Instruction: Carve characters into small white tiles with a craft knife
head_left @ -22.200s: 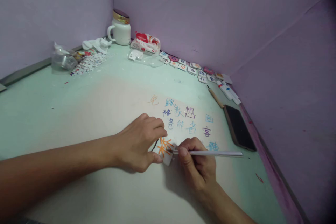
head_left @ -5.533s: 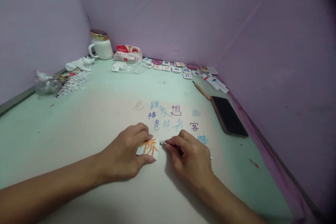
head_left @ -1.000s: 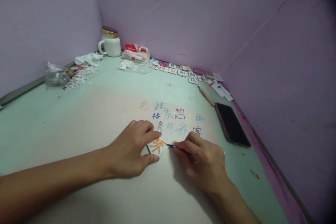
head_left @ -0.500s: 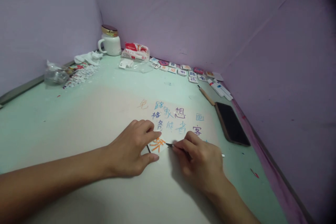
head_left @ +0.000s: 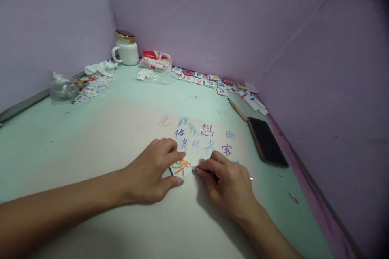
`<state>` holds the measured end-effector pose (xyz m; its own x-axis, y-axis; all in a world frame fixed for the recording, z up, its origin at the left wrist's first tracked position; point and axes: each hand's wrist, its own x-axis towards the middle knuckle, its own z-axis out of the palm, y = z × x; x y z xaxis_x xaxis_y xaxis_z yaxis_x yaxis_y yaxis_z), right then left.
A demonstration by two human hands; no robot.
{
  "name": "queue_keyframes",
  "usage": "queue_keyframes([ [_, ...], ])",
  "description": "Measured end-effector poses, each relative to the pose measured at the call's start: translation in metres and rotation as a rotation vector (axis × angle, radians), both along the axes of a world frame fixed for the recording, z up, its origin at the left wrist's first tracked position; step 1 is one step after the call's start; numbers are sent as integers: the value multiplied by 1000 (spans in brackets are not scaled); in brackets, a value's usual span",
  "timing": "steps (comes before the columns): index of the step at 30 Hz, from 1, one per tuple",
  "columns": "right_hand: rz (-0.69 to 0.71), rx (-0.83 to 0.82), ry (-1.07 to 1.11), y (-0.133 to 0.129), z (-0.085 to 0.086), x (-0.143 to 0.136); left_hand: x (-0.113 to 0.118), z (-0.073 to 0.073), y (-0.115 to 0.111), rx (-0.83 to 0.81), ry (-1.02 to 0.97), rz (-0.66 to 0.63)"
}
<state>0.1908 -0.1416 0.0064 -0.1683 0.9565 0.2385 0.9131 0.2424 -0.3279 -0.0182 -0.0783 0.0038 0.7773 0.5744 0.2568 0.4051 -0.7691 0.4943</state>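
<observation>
- Left hand [head_left: 148, 175] is holding a small white tile [head_left: 186, 171] between forefinger and thumb, these two standing moderately apart on its far and near sides; the other fingers are curling in.
- Right hand [head_left: 231, 184] is closing narrowly around a slim cutting tool [head_left: 195, 168], pinching it close to the tip, pen-fashion, while its back end is poking out past the palm.
- White tile is lying flat on the pale sheet [head_left: 121, 137], between the two hands and just nearer the person than the coloured characters [head_left: 207, 130] written there.
- Tip is pointing at the tile's right-hand corner; whether it is biting in or only hovering, I cannot tell.
- Work on this tile is apparently under way: its orange character is showing brightly, partly hidden by the left hand, and how many strokes are already cut is too small to tell.
- Lettered tiles [head_left: 209, 83] are sitting along the far wall, seemingly set aside, though their finish is not readable.
- Flecked scraps [head_left: 92, 91] are heaping up far left, suggesting plenty of trimming already done; the held tile is probably needing more.
</observation>
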Motion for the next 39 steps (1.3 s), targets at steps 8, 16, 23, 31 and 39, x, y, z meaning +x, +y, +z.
queue_keyframes([
  [8, 70, -81, 100, 4, 3, 11, 1, 1, 1, -5, 6, 9],
  [16, 114, -197, 474, 7, 4, 20, 0, -5, 1, 19, -36, 15],
  [23, -33, 49, 626, 11, -1, 18, -2, -4, -3, 72, -124, 46],
  [31, -86, 201, 650, 13, -1, 17, -10, -4, -7, 533, -280, -117],
  [39, -75, 205, 654, 13, -1, 16, -6, -6, -5, 392, -248, -82],
])
